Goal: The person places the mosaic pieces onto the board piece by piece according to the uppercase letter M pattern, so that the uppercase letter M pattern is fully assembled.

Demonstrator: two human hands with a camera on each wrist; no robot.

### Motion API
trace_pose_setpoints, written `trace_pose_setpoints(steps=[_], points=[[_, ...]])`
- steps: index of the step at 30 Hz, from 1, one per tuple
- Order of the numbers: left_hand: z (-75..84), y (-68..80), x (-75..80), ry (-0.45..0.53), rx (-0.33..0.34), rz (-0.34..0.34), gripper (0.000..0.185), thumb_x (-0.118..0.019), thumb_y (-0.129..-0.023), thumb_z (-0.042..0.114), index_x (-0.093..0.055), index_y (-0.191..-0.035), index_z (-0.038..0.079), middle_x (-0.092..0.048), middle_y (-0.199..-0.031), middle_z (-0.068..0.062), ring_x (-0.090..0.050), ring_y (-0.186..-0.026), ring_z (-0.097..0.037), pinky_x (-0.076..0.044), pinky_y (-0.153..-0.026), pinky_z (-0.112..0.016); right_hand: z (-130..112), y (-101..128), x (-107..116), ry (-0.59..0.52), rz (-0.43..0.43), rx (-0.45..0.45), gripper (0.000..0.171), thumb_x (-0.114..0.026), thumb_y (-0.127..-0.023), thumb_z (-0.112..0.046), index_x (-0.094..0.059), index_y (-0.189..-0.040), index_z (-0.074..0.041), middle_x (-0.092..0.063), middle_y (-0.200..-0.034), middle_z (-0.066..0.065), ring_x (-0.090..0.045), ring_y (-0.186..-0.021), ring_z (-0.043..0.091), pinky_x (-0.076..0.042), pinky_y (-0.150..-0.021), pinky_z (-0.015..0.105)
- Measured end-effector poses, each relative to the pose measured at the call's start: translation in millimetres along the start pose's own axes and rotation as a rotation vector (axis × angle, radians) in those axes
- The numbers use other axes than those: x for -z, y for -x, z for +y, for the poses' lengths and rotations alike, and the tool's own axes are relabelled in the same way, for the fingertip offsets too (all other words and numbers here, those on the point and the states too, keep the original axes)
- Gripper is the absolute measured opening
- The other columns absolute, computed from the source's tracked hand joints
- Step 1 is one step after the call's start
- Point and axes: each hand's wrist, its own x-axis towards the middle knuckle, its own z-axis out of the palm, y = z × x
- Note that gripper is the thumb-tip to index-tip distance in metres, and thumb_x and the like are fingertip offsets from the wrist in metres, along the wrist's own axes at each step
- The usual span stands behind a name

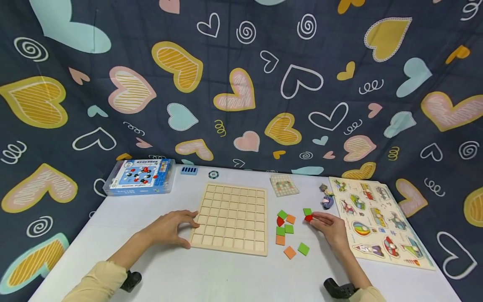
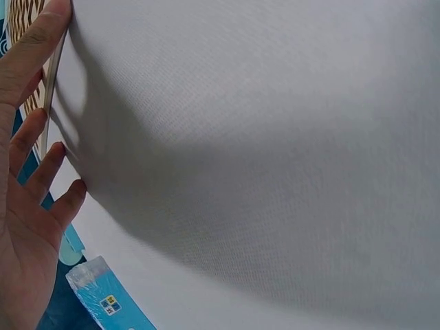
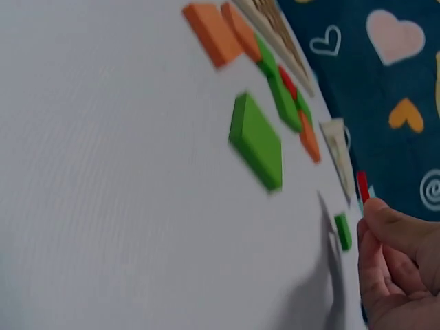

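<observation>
A wooden grid board [image 1: 232, 216] with square cells lies flat on the white table. My left hand [image 1: 171, 228] rests at its left side, thumb by the near left corner and fingertips along the edge; the left wrist view shows this hand [image 2: 31, 165] with fingers spread. To the right, my right hand [image 1: 331, 228] pinches a red quarter-round tile [image 1: 308, 218] between thumb and fingertips. In the right wrist view, the red tile [image 3: 363, 185] shows edge-on, raised above the table. A green square tile [image 1: 307, 211] lies just beyond it.
Several green and orange square tiles [image 1: 289, 229] and another red tile [image 1: 280, 221] lie right of the board. Behind are pattern cards [image 1: 284, 186]. A picture puzzle board [image 1: 377, 222] and a small figurine [image 1: 326, 197] are at right. A boxed molecule set [image 1: 139, 177] stands back left.
</observation>
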Motion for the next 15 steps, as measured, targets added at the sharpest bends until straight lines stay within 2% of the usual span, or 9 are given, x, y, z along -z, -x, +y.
trace_pose_setpoints(steps=[5,15], points=[[-1.4,-0.1,-0.6,0.004,0.007,-0.006,0.058,-0.083,-0.063,0.05,-0.071,-0.112,0.021,-0.052,-0.139,-0.012,-0.047,-0.125,-0.04,-0.041,-0.09,-0.065,-11.9,-2.2,-18.4,-0.041,-0.029,0.008,0.031,-0.069,-0.085,0.0,-0.064,-0.115,0.007,-0.068,-0.108,0.022,-0.065,-0.083,-0.001,-0.052,-0.071,0.015],[-2.4,-0.1,-1.8,0.004,0.004,-0.002,0.058,-0.082,-0.063,0.051,-0.07,-0.112,0.021,-0.052,-0.139,-0.012,-0.047,-0.124,-0.04,-0.041,-0.091,-0.064,-32.9,-10.1,-70.9,-0.16,-0.072,-0.025,0.028,-0.07,-0.083,0.001,-0.067,-0.11,0.005,-0.07,-0.1,0.019,-0.069,-0.082,0.016,-0.056,-0.069,0.024]])
